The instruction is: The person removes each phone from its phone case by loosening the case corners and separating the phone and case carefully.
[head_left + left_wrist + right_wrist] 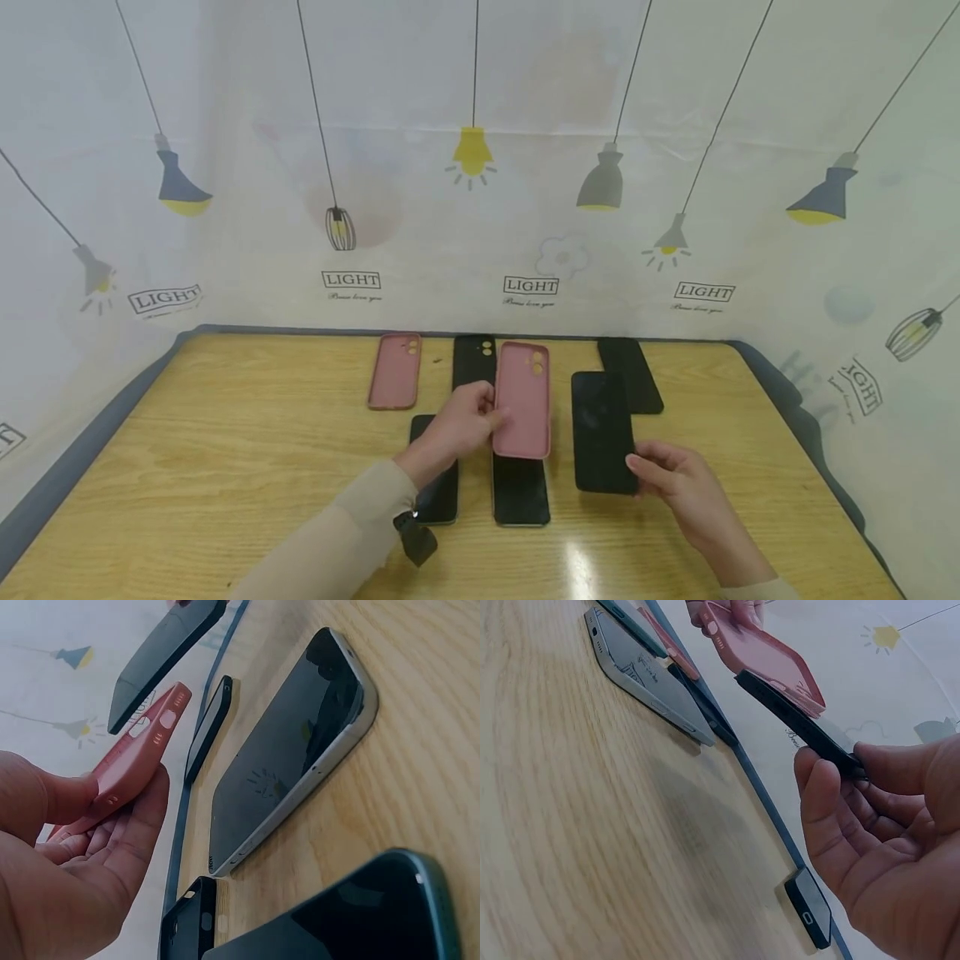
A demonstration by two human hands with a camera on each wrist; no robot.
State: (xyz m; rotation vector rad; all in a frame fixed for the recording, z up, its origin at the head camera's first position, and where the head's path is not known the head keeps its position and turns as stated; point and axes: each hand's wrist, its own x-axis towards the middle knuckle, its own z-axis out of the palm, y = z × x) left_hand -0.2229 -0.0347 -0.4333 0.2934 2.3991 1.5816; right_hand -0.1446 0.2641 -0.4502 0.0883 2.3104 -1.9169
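My left hand (pixel 467 421) holds a pink phone case (pixel 522 404) by its left edge, thumb inside and fingers behind, as the left wrist view shows. The case is raised off the table, its hollow side and camera holes in sight. To its right, my right hand (pixel 678 483) pinches a black phone (pixel 602 433) by its lower right edge, also in the air. In the head view a gap separates phone and pink case. Two dark-screened phones lie below: one phone (pixel 521 492) partly under the pink case, another phone (pixel 442 504) partly hidden by my left forearm.
Along the table's back edge lie a second pink case (pixel 394 372), a black case (pixel 472 358) partly covered by the left hand, and a flat black phone-shaped item (pixel 637 375). The wooden table (pixel 247 433) meets a printed curtain (pixel 420 208) behind.
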